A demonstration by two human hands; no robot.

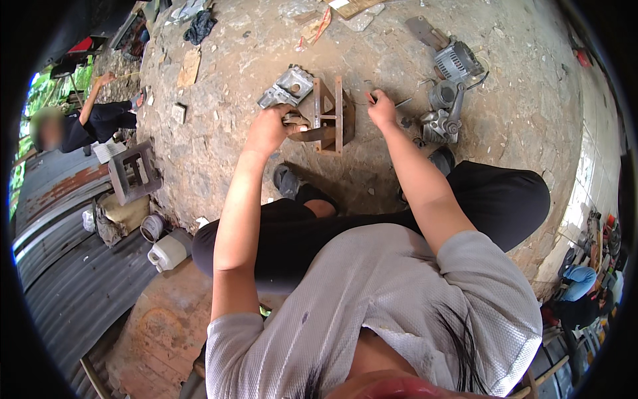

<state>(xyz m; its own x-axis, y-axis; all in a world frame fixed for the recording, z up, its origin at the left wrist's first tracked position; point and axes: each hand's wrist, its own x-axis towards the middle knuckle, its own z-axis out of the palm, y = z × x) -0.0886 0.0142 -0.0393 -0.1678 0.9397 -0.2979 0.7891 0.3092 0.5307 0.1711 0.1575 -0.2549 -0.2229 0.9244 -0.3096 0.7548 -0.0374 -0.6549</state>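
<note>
The person sits low over a rough, stained grey-brown floor, arms reaching forward. The left hand has its fingers clamped on a small, grey-brown metal part, though the hand covers so much of it that I can't make out its full shape. That part sits just left of a rust-brown, open metal frame standing on the floor; whether the two touch, I can't tell. Just beyond the left hand lies a silver-grey, angular metal casting with a round opening; its near edge runs close behind the knuckles.

On the frame's other side, apart from it, the right hand is curled, but I can't tell whether its fingers are closed on anything. A thin, dark rod shows just beside it, too small to say if it is held or lying there. Farther right rests a grey, finned metal motor. Both dark grey shoes are partly hidden, one by the right forearm and leg.
</note>
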